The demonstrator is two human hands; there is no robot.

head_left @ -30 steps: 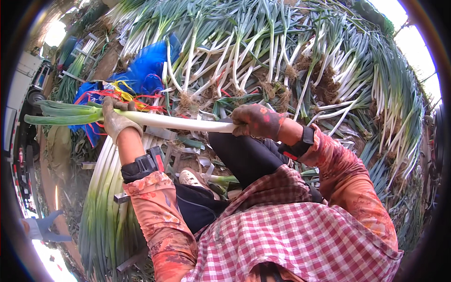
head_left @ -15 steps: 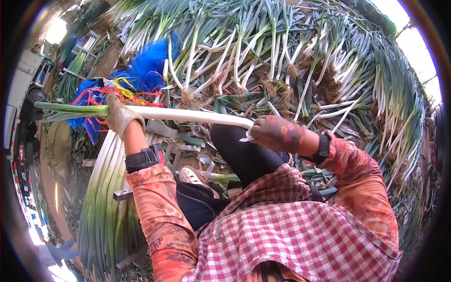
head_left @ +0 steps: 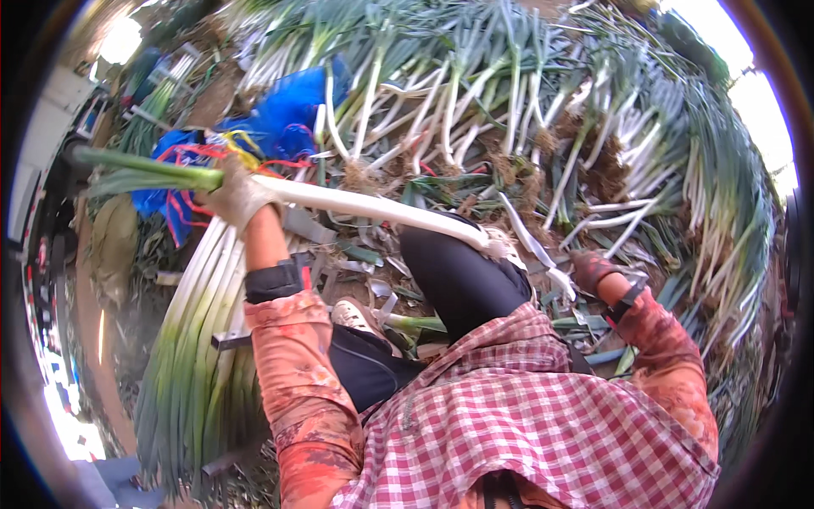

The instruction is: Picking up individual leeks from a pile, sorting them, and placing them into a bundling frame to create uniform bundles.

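Observation:
My left hand [head_left: 237,197], in a worn glove, grips a long leek [head_left: 381,208] where its white stalk meets the green leaves. The leaves stick out to the left. The white stalk runs right across my black-trousered knee [head_left: 462,284], and its root end lies by the knee. My right hand [head_left: 593,269], in a dark reddish glove, is low on the right, away from the leek's end, with its fingers curled. A pale peeled strip [head_left: 532,244] lies between the hand and the stalk. I cannot tell whether the hand holds it.
A big heap of unpeeled leeks [head_left: 526,110] with soily roots fills the back and right. A row of cleaned leeks [head_left: 199,356] lies at my left. Blue sacking with red and yellow strings [head_left: 280,119] sits behind my left hand. Trimmings litter the ground around my shoe [head_left: 356,316].
My right hand has let go of the leek's root end and dropped away to the lower right. My left hand has lifted the leek slightly and carried it leftward.

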